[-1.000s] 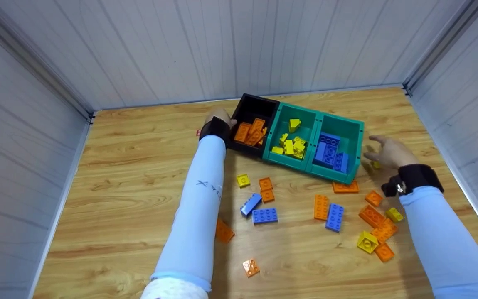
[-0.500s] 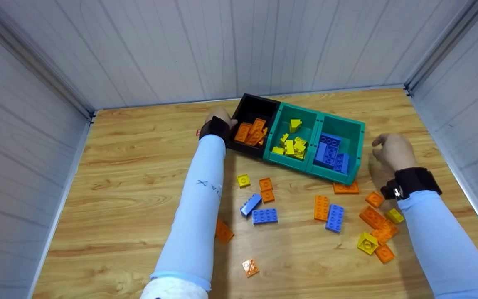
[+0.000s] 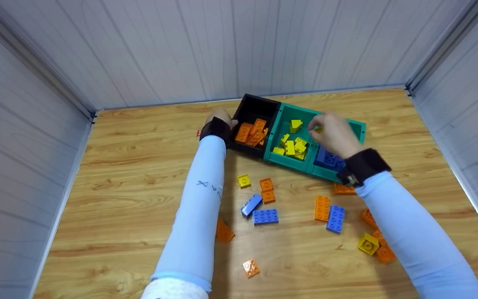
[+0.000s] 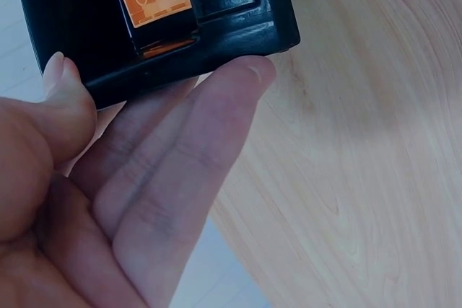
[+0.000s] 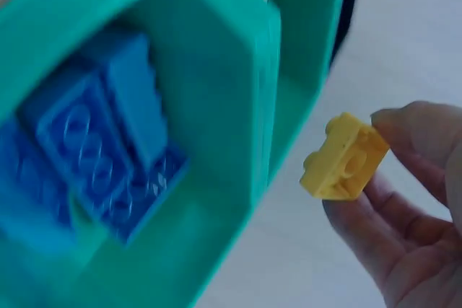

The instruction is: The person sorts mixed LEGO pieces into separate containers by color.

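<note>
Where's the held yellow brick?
The yellow brick is pinched in the right hand, to the right of the green bins in the right wrist view; the head view shows it near their divider.

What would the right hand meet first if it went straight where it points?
Probably the lone yellow brick in the middle bin, though the right hand and pinched brick may pass above; height is unclear.
</note>
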### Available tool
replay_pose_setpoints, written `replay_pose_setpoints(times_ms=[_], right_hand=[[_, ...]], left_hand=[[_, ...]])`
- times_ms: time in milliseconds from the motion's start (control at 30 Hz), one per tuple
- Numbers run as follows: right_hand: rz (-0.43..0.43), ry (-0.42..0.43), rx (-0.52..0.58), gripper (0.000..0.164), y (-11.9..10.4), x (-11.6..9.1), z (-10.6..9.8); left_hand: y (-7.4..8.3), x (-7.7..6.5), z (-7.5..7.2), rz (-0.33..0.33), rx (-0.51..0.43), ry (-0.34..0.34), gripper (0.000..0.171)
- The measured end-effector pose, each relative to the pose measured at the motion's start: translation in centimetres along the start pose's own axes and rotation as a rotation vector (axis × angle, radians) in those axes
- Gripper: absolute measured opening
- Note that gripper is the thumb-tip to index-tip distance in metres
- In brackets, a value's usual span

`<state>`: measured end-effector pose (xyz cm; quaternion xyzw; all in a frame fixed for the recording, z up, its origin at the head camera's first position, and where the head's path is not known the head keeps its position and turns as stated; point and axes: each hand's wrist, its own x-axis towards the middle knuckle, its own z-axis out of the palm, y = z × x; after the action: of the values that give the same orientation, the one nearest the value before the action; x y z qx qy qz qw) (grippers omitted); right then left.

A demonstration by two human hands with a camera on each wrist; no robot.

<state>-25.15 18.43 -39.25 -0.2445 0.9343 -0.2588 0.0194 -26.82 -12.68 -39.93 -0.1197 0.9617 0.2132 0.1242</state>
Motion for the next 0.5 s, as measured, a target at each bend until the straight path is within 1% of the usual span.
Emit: replay_pose_setpoints(times_ms=[67,233,367,500], right_hand=[[-0.064,-0.028,-0.04,0.012,-0.4,0.5,1.2],[-0.161,-0.117,-0.116,0.012,-0.7,1.3,3.5],[-0.21,-0.178,-0.133,0.014,-0.5,1.6,4.5],[-0.236,-0.192,-0.117,0.016,-0.2,1.4,4.5]], left_hand=[[0.3,-1.0,-0.4,-0.011,-0.044,-0.001,0.033],[0.5,-1.9,-0.5,-0.052,-0.148,-0.013,0.03],[0.3,-1.9,-0.4,-0.053,-0.15,-0.013,0.03],[0.3,-1.9,-0.4,-0.056,-0.146,-0.022,0.031]])
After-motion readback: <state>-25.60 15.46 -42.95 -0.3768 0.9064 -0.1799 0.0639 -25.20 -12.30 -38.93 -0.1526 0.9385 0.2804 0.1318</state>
